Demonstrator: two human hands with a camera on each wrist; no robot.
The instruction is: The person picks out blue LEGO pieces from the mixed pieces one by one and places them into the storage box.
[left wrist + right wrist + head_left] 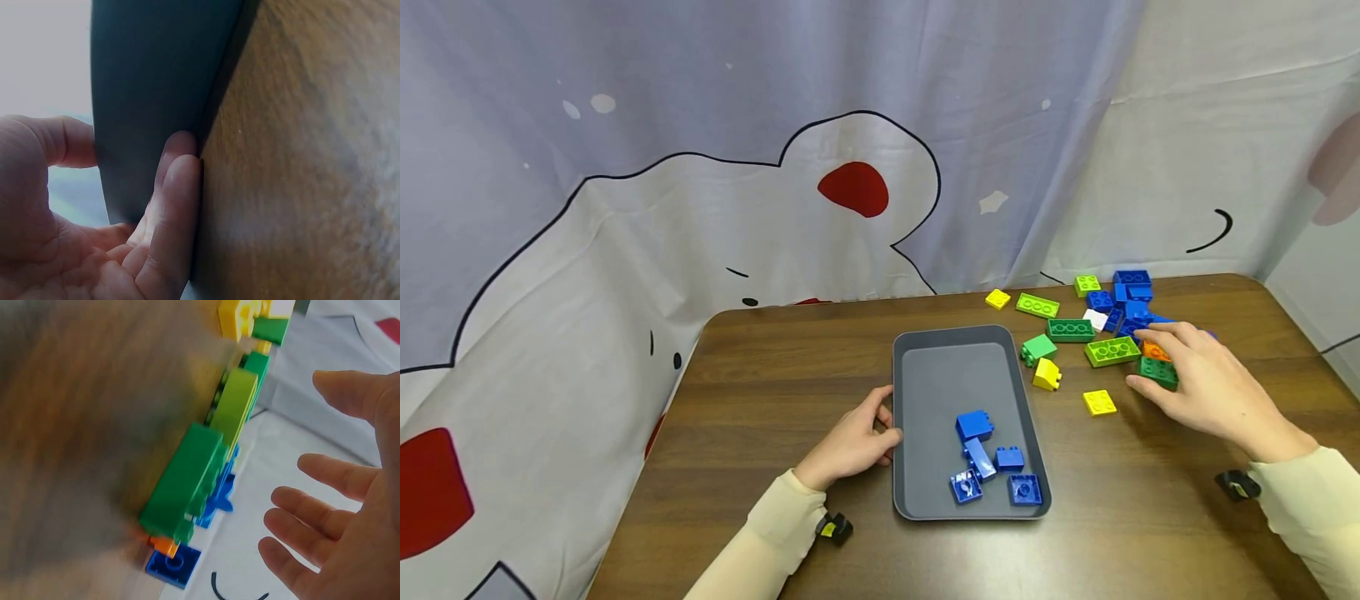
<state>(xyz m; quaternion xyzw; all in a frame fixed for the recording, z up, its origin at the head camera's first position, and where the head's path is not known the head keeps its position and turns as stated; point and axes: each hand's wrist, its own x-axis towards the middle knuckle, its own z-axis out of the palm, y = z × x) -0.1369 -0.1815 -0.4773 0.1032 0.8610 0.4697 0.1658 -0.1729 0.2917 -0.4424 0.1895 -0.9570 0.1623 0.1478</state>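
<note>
My left hand [850, 440] holds the left wall of a dark grey tray [951, 375]; in the left wrist view the thumb reaches over the rim and the other fingers lie along the outer wall. Inside the tray are several blue bricks [974, 426] near its front end. Over the pile on the right, my right hand [1213, 385] hovers with fingers spread and nothing in them. Closest to it are a dark green brick [1157, 372] and an orange brick [1155, 352]. The right wrist view shows a gap between the fingers and the green brick [184, 478].
Several blue bricks [1132, 293] and a white piece [1095, 320] lie at the back right. Lime [1111, 352], green [1070, 331] and yellow bricks [1099, 403] are scattered between the tray and right hand. A printed curtain [700, 225] hangs behind the wooden table [760, 367].
</note>
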